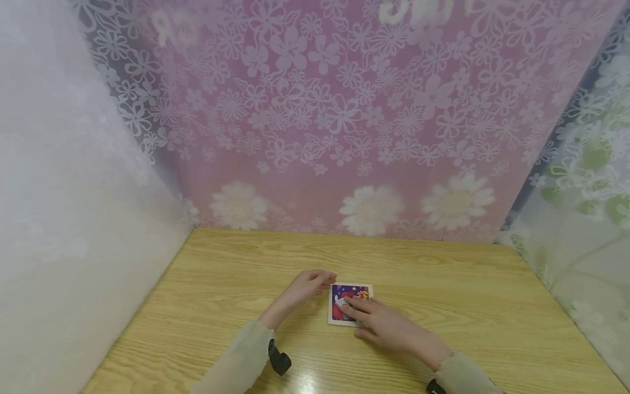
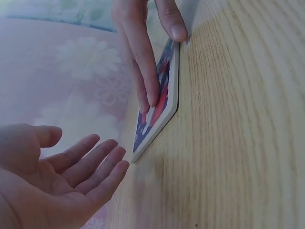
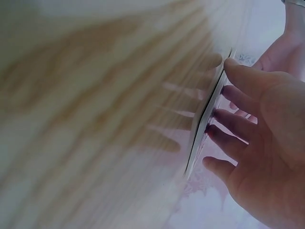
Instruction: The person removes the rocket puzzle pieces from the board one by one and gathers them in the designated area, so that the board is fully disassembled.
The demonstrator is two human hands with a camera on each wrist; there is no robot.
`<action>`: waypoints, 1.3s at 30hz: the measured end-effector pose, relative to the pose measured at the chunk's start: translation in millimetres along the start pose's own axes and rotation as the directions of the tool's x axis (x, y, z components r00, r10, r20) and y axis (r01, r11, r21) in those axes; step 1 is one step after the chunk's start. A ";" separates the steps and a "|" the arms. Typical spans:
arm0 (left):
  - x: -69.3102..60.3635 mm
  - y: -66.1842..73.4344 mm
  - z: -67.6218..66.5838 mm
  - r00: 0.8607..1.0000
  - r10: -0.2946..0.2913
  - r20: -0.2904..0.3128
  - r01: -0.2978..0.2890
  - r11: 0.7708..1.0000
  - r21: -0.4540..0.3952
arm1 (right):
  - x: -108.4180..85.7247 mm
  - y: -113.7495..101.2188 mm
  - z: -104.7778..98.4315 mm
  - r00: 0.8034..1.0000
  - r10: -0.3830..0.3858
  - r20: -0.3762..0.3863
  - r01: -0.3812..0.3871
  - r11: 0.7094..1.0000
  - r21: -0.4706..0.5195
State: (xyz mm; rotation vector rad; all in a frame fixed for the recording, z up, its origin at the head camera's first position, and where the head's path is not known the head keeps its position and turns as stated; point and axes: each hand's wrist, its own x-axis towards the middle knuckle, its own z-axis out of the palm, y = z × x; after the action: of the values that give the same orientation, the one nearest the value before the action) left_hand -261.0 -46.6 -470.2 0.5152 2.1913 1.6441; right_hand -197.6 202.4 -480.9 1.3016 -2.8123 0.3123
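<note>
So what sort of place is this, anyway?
Likely an indoor tabletop nook, screened off on several sides: a wood-grain table, a pink floral backdrop behind it, and a whitish screen along its left side.

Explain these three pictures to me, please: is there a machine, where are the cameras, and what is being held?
No machine here, just a person's two bare hands. The wide picture comes from a camera worn on the head; the other two come from cameras on the left and right wrists. On the wooden table lies a flat square board with a colourful picture. The right hand rests its fingers on the board. The left hand is close to the board's far left corner, holding nothing; whether it touches is hard to tell.
</note>
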 end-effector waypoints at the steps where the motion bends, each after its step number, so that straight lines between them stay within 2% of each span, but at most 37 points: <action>1: 1.1 -0.3 0.4 1.000 -0.001 -0.003 0.001 1.000 0.008 | 0.1 0.0 0.0 1.000 -0.002 0.000 0.002 1.000 -0.001; 5: 5.7 -1.4 1.3 1.000 -0.013 -0.024 0.014 0.998 0.062 | 0.8 0.5 0.3 1.000 -0.010 0.006 0.010 1.000 -0.015; 9: 9.0 -2.1 1.8 0.999 -0.011 -0.039 0.018 0.983 0.181 | 1.4 1.1 1.3 1.000 -0.017 0.013 0.017 1.000 -0.025; 13: 13.1 -3.5 3.3 0.998 0.017 -0.055 0.004 0.933 0.360 | 1.4 0.3 1.3 1.000 -0.012 0.013 0.012 1.000 -0.011; 16: 16.6 -4.6 5.0 0.997 0.037 -0.069 -0.003 0.896 0.444 | 1.5 -0.7 0.6 1.000 -0.004 0.014 0.004 1.000 0.003; 21: 19.1 -2.7 5.7 0.996 0.050 -0.075 -0.006 0.867 0.499 | 2.0 -1.1 -0.2 1.000 0.009 0.026 -0.010 1.000 0.009; 31: 21.4 9.0 7.6 0.997 0.068 -0.044 -0.026 0.785 0.618 | 3.0 -0.2 -1.8 0.998 0.044 0.054 -0.048 0.997 0.065; 35: 21.5 11.5 8.3 0.997 0.069 -0.045 -0.025 0.771 0.636 | 2.2 -0.1 -1.7 0.997 0.048 0.066 -0.053 0.996 0.073; 39: 22.2 11.9 8.8 0.998 0.046 -0.039 -0.011 0.772 0.635 | 2.0 0.5 -0.3 0.996 0.058 0.072 -0.064 0.995 0.071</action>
State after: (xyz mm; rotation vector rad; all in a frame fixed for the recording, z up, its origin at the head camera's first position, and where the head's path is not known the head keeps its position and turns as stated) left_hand -275.1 -25.4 -462.5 0.6810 2.7770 0.8785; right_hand -199.3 201.3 -480.5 1.2660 -2.9301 0.3831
